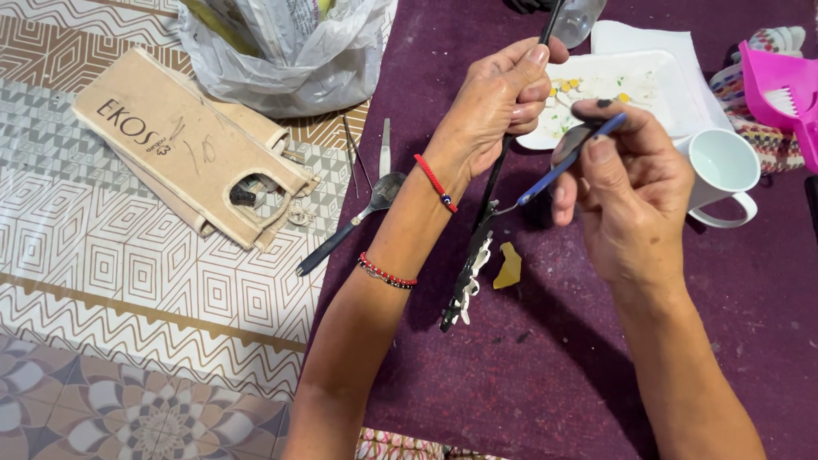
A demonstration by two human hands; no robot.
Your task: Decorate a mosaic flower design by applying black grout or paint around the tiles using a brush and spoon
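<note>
Mid-job: left hand [498,94] grip closed on thin black stick [492,179] with white-dabbed black cutout [466,281] above purple cloth counter [554,358], right hand [626,183] pinching blue-handled tool [562,162] beside it; cutout only partly white.

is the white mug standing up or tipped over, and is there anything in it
Upright and empty, as far as shows: the white mug stands on the purple cloth, mouth up, its inside plain white.

white mug [722,167], pink dustpan [780,85], cardboard box [183,145], plastic bag [285,51], spoon [354,217]
</note>
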